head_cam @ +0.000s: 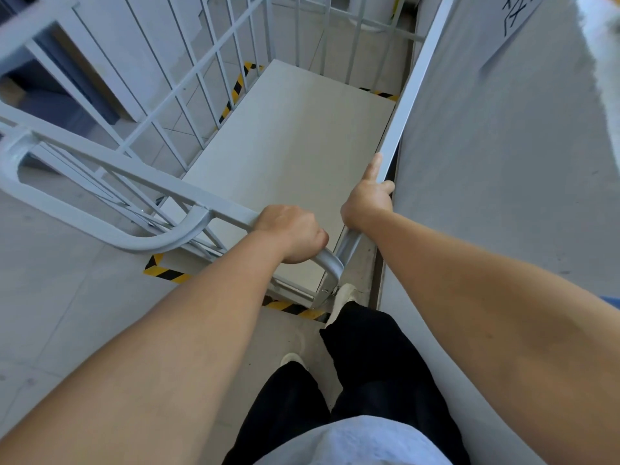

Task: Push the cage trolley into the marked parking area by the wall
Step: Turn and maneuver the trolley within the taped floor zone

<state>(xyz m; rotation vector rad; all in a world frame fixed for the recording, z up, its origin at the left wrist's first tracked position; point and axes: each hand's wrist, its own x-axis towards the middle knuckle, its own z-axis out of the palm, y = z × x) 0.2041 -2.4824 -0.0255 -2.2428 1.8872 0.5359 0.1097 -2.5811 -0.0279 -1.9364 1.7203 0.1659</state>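
The white cage trolley (288,146) stands in front of me, its barred sides rising left and far, its pale floor bare. My left hand (292,233) is wrapped around the near top rail at its right corner. My right hand (367,199) grips the right side's top rail (412,92), forefinger stretched along it. That right side runs close along the grey wall (503,146). Yellow-and-black tape (164,270) marks the floor at the trolley's near left corner, under its near edge and at its far corners (240,85).
My feet in pale shoes (342,300) stand just behind the trolley's near right corner, close to the wall. A paper sign (516,15) hangs on the wall at top right. Tiled floor (67,297) spreads to the left.
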